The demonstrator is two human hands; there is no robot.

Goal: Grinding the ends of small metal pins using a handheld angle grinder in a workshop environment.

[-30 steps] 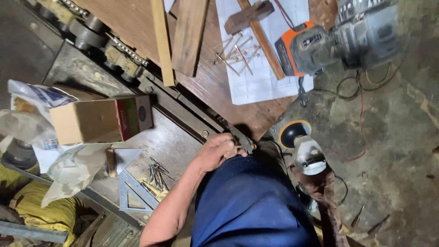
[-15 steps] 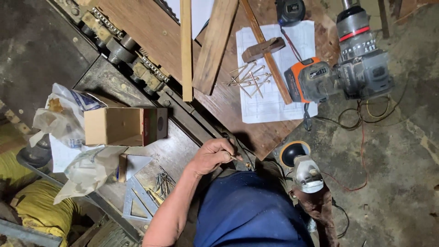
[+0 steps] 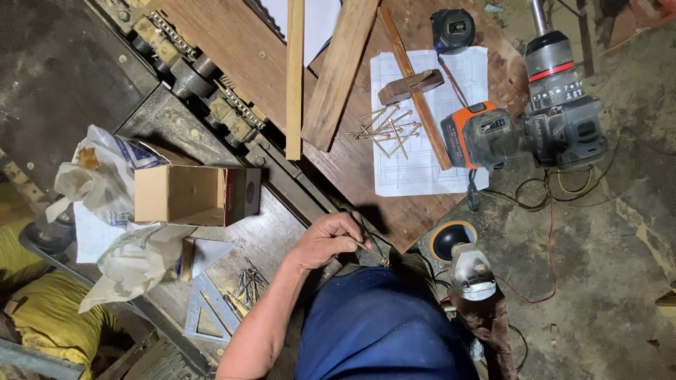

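One hand (image 3: 331, 239) was seen at the near edge of the wooden board (image 3: 232, 49), reached in from the lower left on a bare forearm. Its fingers (image 3: 352, 236) were curled closed around a thin dark object (image 3: 372, 243), which projected toward the person's body; whether this was a nail, a wire or a tool tip could not be determined. Which hand it was could not be determined with certainty, and it was taken as the left. The other hand was not in view.

A loose pile of nails (image 3: 384, 130) was laid on a sheet of paper (image 3: 422, 169) well beyond the hand. A wooden-handled hammer (image 3: 412, 84) was laid across the same sheet. A cordless drill (image 3: 535, 127) with an orange battery was positioned just right of the paper, and a tape measure (image 3: 452, 29) lay above it. Two wooden strips (image 3: 338, 70) were laid on the board.

A cardboard box (image 3: 193, 195) was placed to the left of the hand, beside plastic bags (image 3: 105, 183). A second group of nails (image 3: 250, 281) lay on the metal surface near a triangular square (image 3: 208, 317). A grinder (image 3: 465, 264) was positioned to the right of the hand.
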